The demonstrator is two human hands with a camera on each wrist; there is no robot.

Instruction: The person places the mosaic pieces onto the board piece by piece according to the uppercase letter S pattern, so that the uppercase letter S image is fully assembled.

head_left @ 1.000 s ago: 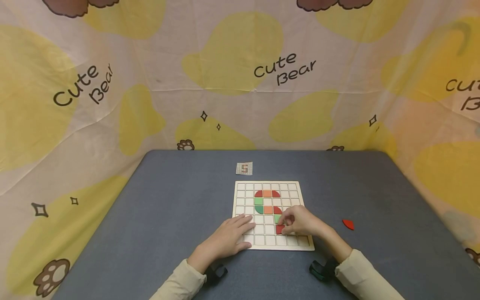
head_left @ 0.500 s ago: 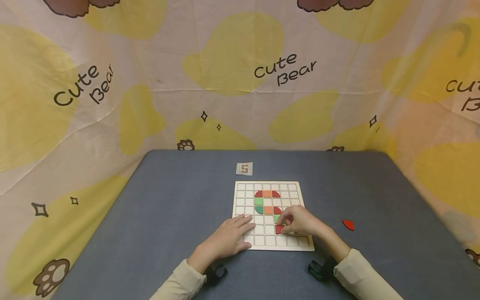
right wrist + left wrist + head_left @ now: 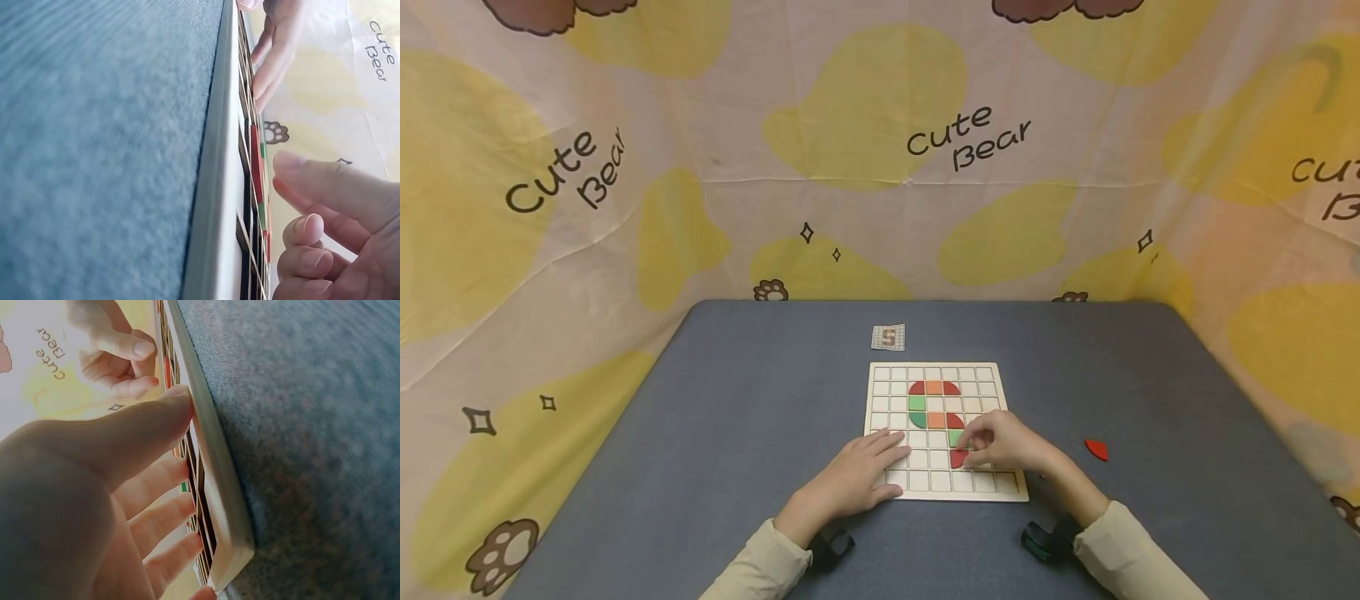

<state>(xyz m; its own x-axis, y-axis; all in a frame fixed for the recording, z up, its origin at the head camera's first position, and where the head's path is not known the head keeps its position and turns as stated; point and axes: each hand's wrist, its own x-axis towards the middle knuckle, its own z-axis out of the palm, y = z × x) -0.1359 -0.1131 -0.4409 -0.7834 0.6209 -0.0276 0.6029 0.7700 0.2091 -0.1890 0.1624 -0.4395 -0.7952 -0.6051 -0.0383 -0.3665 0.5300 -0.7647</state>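
Observation:
A square wooden grid board [image 3: 920, 482] lies on the table, several coloured flat pieces forming a curving line on it. My left hand [image 3: 856, 473] rests on its left side with fingers spread. In the left wrist view, that hand's thumb [image 3: 150, 428] lies along the board's edge. My right hand [image 3: 1003, 442] hovers at the board's right side, beside a dark red piece [image 3: 958, 458] and a light green square [image 3: 956, 437]. In the right wrist view, the right thumb [image 3: 331, 181] stands apart from the red piece [image 3: 257, 165]; nothing shows between the loosely bent fingers.
Beyond the board lies a small pattern card [image 3: 888, 337] with a similar curving figure. A loose red quarter-round piece [image 3: 1097, 450] lies on the grey table [image 3: 760, 392] to the right. A printed cloth [image 3: 850, 108] hangs behind the table.
My right hand has shifted slightly to the right, showing a little more of the dark red piece, which sits more squarely in its cell. The left hand has stayed put.

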